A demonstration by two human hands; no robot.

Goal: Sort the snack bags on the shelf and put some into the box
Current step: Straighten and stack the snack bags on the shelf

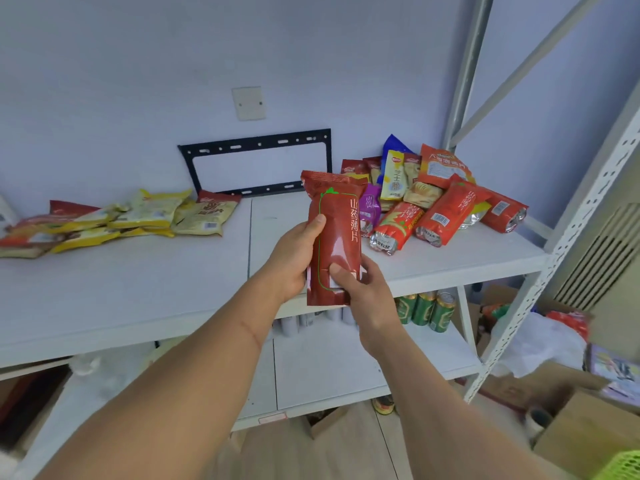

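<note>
Snack bag (335,233), dark red with white characters, stands upright in the air above the near edge of the white shelf (138,289), held by both hands. Left hand (294,261) curls round its left side; right hand (360,289) pinches its lower end. Yellow bags (149,216) lie far left, red bags (446,209) far right.
</note>
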